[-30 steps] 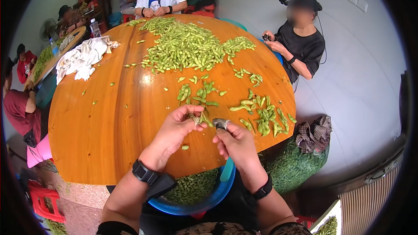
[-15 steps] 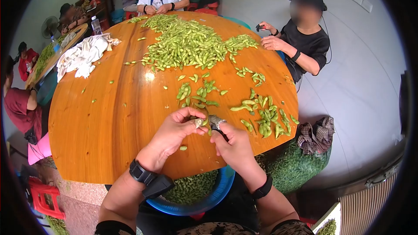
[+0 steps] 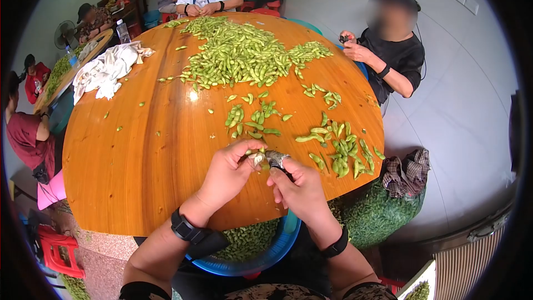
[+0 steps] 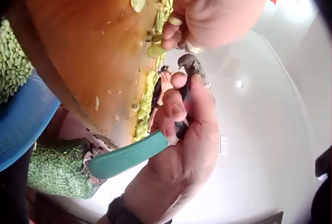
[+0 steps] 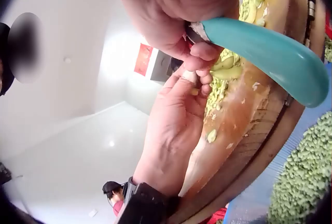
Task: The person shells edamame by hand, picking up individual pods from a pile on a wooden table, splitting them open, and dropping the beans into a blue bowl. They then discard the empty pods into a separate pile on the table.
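Observation:
My left hand point(image 3: 225, 171) pinches a green soybean pod point(image 4: 156, 51) between thumb and fingers, over the near part of the wooden table point(image 3: 127, 178). A whitish wrap point(image 5: 190, 75) covers the thumb's tip. Close on the right, my right hand point(image 3: 300, 191) grips a tool with a curved teal handle point(image 5: 270, 53) and a dark metal head point(image 4: 190, 64). The head is right at the left fingertips, and the fingers hide the tool's middle. Loose pods point(image 3: 344, 150) lie just beyond the right hand, and a smaller group point(image 3: 261, 116) lies beyond the left.
A large heap of pods point(image 3: 239, 55) covers the table's far middle. Below the near edge is a blue basin point(image 3: 222, 269) of shelled beans. A full sack point(image 3: 377, 216) stands at right, a white cloth point(image 3: 108, 72) lies at left. People point(image 3: 391, 50) sit around.
The tool's head has moved left, up to the left fingertips, and the two hands are closer together. The person at right has moved their hands.

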### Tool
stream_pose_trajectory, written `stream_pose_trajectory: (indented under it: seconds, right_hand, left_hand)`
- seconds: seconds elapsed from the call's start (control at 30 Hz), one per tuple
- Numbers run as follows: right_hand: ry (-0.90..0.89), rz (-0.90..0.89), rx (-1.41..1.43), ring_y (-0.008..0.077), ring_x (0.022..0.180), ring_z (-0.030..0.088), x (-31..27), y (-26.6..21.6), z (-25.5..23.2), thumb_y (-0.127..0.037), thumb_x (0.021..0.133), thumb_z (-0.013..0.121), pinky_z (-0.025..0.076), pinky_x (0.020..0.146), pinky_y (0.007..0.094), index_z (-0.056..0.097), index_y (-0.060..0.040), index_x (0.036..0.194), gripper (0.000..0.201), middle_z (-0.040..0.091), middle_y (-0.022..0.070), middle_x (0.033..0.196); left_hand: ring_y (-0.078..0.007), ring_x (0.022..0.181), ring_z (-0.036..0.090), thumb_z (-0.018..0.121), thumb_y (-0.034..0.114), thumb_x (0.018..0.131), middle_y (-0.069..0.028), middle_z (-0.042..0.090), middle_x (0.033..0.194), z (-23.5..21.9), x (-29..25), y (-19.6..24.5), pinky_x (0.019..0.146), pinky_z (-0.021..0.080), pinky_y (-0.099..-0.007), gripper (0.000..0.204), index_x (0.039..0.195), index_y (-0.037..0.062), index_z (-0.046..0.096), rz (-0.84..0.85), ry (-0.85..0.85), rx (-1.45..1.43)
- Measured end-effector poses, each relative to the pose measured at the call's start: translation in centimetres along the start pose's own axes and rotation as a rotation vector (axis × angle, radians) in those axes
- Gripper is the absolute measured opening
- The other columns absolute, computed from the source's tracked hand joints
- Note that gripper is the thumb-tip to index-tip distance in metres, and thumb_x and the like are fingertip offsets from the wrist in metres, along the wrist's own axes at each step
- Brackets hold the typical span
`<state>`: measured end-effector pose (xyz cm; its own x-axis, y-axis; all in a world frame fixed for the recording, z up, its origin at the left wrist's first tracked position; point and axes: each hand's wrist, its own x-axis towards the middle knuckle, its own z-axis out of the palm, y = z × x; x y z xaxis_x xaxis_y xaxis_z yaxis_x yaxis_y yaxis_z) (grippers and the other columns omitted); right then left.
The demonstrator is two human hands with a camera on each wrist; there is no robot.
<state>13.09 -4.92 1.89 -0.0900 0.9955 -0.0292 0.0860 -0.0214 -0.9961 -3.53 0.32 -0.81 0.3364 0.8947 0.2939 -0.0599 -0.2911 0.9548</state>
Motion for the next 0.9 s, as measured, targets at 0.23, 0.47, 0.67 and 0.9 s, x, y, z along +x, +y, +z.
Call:
stream_pose_trajectory:
  seconds: [0.23,0.47,0.67,0.9]
  right_hand:
    - [0.01,0.058,0.019,0.005,0.051,0.054,0.5,0.0,0.1,-0.008,0.094,0.054,0.04,0.041,0.0209,0.061,-0.0008,0.096,0.01,0.061,0.0014,0.075]
    - [0.022,0.019,0.017,0.0036,0.05,0.053,0.4,0.8,0.5,-0.008,0.095,0.055,0.039,0.039,0.0189,0.063,-0.0022,0.097,0.01,0.061,0.0006,0.075]
    - [0.083,-0.045,0.02,0.0043,0.049,0.049,0.7,1.6,1.1,-0.005,0.092,0.056,0.04,0.044,0.0218,0.065,-0.0037,0.101,0.012,0.055,-0.0023,0.066]
    - [0.004,0.077,0.212,0.0047,0.048,0.049,1.1,1.3,0.2,-0.008,0.094,0.057,0.033,0.039,0.0196,0.064,-0.0034,0.095,0.009,0.058,-0.0005,0.07]
  left_hand:
    - [-0.0324,0.084,0.065,0.059,-0.007,0.082,-0.0167,0.063,0.095,0.3,-0.3,1.0,0.072,0.053,-0.0346,0.035,0.116,0.0004,0.06,0.214,0.007,0.499]
    - [-0.0341,0.081,0.065,0.062,-0.004,0.08,-0.0169,0.065,0.089,0.5,-0.6,0.9,0.07,0.053,-0.0363,0.035,0.114,0.0031,0.061,0.19,0.028,0.616]
    - [-0.0271,0.079,0.068,0.061,-0.005,0.083,-0.0158,0.067,0.091,0.6,-0.8,0.8,0.069,0.053,-0.0322,0.025,0.107,0.0015,0.064,0.1,0.072,0.493]
    - [-0.0084,0.081,0.063,0.059,-0.008,0.088,-0.0039,0.069,0.091,-0.2,-0.6,-0.3,0.072,0.053,-0.023,0.021,0.108,-0.0011,0.064,-0.056,0.01,0.145]
